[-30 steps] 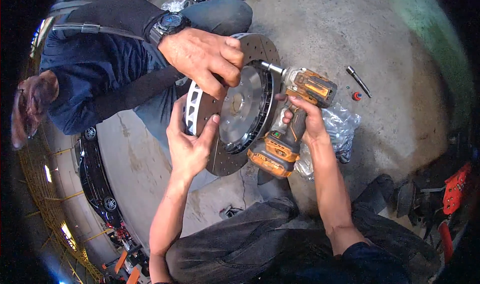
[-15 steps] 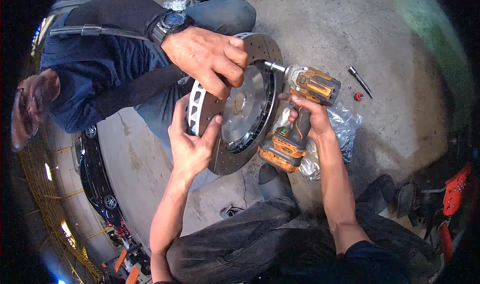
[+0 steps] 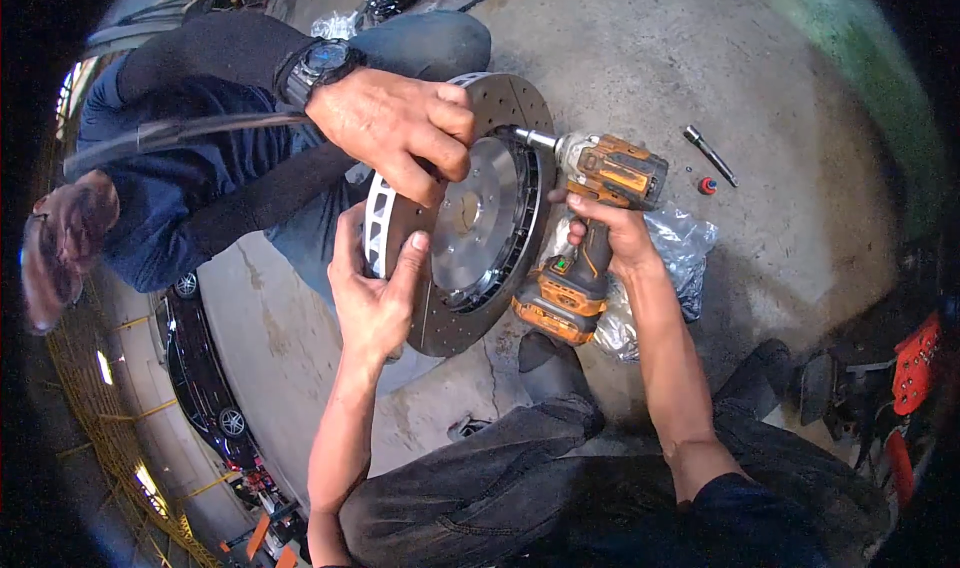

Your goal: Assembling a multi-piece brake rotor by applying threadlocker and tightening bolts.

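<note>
While in fingers (image 3: 602,211), driver (image 3: 618,173) at disc (image 3: 492,193)

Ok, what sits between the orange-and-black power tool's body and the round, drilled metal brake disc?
In the head view, a slim silver metal socket spans from the power tool toward the brake disc.

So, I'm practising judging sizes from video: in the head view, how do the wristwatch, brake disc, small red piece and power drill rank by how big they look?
Largest to smallest, as they look there:
1. brake disc, though partly covered
2. power drill
3. wristwatch
4. small red piece
</note>
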`<state>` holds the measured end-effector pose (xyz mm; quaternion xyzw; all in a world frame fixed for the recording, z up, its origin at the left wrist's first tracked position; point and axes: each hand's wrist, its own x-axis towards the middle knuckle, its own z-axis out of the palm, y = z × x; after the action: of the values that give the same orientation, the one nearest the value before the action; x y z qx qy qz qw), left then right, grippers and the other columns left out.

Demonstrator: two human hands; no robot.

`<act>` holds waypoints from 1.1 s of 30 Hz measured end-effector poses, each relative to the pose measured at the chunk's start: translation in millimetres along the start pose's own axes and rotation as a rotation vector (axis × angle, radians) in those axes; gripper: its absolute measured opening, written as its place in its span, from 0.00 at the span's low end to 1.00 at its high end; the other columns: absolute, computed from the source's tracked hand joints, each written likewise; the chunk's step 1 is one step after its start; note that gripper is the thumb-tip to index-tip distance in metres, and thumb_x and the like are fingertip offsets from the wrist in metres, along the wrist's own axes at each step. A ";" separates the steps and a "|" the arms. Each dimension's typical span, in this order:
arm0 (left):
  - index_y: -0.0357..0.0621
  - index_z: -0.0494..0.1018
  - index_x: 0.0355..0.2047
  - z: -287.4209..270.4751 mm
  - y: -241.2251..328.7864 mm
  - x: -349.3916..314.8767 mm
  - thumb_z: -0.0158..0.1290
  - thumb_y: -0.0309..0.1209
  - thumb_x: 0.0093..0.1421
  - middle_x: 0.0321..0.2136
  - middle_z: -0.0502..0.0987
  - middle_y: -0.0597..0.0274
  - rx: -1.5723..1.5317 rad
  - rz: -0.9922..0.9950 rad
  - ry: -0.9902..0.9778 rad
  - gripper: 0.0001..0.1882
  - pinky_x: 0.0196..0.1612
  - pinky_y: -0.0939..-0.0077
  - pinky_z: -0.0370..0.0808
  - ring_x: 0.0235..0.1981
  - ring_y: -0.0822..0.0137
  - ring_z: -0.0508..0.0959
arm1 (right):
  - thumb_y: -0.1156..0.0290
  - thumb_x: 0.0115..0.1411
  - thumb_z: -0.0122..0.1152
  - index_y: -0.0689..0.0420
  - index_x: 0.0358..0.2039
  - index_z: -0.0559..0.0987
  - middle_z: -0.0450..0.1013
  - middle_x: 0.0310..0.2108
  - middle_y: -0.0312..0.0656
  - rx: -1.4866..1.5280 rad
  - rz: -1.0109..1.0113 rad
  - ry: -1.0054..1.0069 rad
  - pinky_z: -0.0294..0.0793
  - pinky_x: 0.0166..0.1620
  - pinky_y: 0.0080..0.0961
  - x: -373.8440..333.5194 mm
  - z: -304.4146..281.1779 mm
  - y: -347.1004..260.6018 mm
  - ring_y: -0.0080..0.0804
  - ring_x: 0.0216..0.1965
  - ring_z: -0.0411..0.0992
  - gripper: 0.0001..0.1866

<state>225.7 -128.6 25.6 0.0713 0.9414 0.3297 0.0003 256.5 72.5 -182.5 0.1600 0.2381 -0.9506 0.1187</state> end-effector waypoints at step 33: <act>0.35 0.68 0.48 -3.1 2.5 5.3 0.62 0.32 0.59 0.38 0.76 0.59 0.020 -0.026 -0.054 0.21 0.45 0.75 0.72 0.39 0.72 0.73 | 0.70 0.58 0.66 0.58 0.44 0.78 0.77 0.33 0.34 -0.173 -0.074 0.018 0.70 0.28 0.19 1.3 -5.2 -0.8 0.18 0.23 0.67 0.14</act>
<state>220.7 -127.9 29.8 0.0677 0.9451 0.3184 0.0292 256.4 75.6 -186.9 0.1488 0.3262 -0.9287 0.0945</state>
